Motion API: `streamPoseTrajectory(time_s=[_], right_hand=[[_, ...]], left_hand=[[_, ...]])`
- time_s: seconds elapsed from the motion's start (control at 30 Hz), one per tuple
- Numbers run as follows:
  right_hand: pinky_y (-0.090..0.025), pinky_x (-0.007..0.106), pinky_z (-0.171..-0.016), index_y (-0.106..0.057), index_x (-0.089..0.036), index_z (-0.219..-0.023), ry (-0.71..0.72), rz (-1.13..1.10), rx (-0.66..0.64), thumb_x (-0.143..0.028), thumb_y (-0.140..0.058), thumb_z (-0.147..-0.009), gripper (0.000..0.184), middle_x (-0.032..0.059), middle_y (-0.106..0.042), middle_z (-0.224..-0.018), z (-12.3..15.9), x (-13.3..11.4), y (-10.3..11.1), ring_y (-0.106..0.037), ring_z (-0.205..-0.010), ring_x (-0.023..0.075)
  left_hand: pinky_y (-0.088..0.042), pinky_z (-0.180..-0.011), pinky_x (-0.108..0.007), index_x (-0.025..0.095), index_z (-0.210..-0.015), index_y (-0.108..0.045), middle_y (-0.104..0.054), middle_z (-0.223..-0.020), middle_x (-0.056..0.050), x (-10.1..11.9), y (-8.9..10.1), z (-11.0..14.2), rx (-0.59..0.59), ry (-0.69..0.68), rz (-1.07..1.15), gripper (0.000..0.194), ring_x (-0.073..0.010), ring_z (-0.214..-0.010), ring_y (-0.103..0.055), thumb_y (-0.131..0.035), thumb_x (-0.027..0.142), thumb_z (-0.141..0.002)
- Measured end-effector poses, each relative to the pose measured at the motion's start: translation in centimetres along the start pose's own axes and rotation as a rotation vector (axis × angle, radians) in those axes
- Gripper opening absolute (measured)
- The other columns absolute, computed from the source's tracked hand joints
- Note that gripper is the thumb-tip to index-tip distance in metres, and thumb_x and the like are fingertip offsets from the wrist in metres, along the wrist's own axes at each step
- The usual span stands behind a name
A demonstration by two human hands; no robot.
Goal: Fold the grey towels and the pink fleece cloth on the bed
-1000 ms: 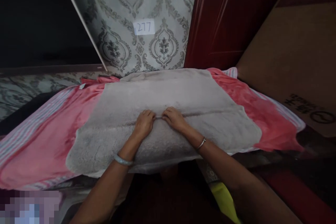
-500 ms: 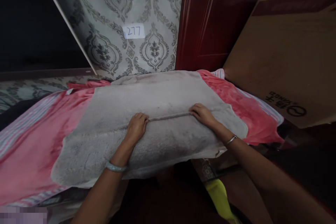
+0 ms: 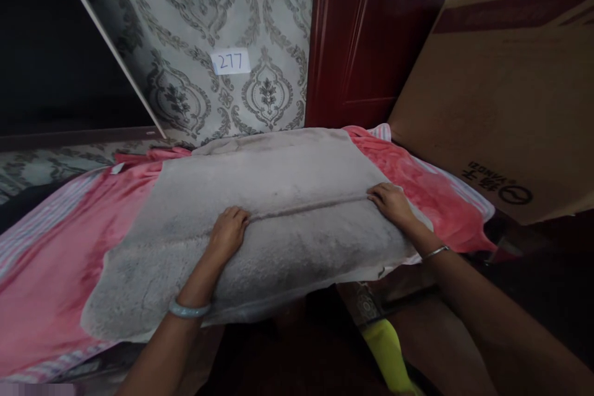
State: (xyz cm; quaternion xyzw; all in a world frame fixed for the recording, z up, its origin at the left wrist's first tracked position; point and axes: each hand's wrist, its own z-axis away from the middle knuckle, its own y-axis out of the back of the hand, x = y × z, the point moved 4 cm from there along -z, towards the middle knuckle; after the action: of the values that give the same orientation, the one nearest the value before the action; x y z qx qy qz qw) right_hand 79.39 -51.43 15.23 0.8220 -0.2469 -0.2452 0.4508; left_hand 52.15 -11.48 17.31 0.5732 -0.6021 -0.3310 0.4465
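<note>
A grey plush cloth lies spread over a pink blanket with striped edges. A narrow raised fold runs across the cloth's middle from side to side. On this fold my left hand is closed, fingertips pinching the fabric left of centre. Further right along the same fold, my right hand also pinches the cloth, close to its right edge. The cloth's near part droops over the front edge of the surface below. What supports the blanket is hidden.
A large cardboard box leans at the right. Behind the cloth are a patterned wall with a paper label reading 277 and a dark red door. A dark screen stands at the left. Something yellow-green hangs below the front edge.
My right hand has moved right along the fold, and my left hand slightly left, so they are farther apart. The view has shifted slightly.
</note>
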Motion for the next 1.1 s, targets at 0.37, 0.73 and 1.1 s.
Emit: streamPoseTrajectory(time_s=[0.37,0.73,1.1], right_hand=[[-0.047,0.048,-0.083,-0.076,-0.019,-0.104,-0.127,0.139,0.094,-0.032,-0.047,-0.094,0.033,0.0158,-0.074,-0.108,1.9,1.1,-0.4,-0.065,-0.102,0.0335],[-0.048,0.048,-0.081,-0.074,-0.018,-0.1,-0.122,0.16,0.145,-0.025,-0.042,-0.09,0.034,0.0162,-0.073,-0.101,2.0,1.2,-0.4,-0.064,-0.096,0.0331],[-0.041,0.053,-0.079,-0.07,-0.018,-0.102,-0.267,0.207,0.395,-0.03,-0.035,-0.096,0.037,0.0213,-0.068,-0.096,3.6,-0.7,2.0,-0.058,-0.093,0.0383]], left_hand=[[-0.052,-0.088,-0.044,0.023,-0.089,-0.068,-0.072,-0.097,-0.011,-9.5,6.1,7.8,0.016,0.176,-0.121,0.023,-0.0288,-0.095,-0.064,-0.047,0.031,-0.091],[-0.049,-0.083,-0.048,0.021,-0.085,-0.063,-0.069,-0.092,-0.015,-10.5,7.0,9.7,0.127,0.315,-0.24,0.025,-0.0335,-0.095,-0.063,-0.042,0.031,-0.094],[-0.047,-0.087,-0.048,0.021,-0.089,-0.06,-0.065,-0.089,-0.012,-10.1,8.1,11.6,0.44,0.342,-0.256,0.021,-0.0299,-0.091,-0.06,-0.041,0.028,-0.097]])
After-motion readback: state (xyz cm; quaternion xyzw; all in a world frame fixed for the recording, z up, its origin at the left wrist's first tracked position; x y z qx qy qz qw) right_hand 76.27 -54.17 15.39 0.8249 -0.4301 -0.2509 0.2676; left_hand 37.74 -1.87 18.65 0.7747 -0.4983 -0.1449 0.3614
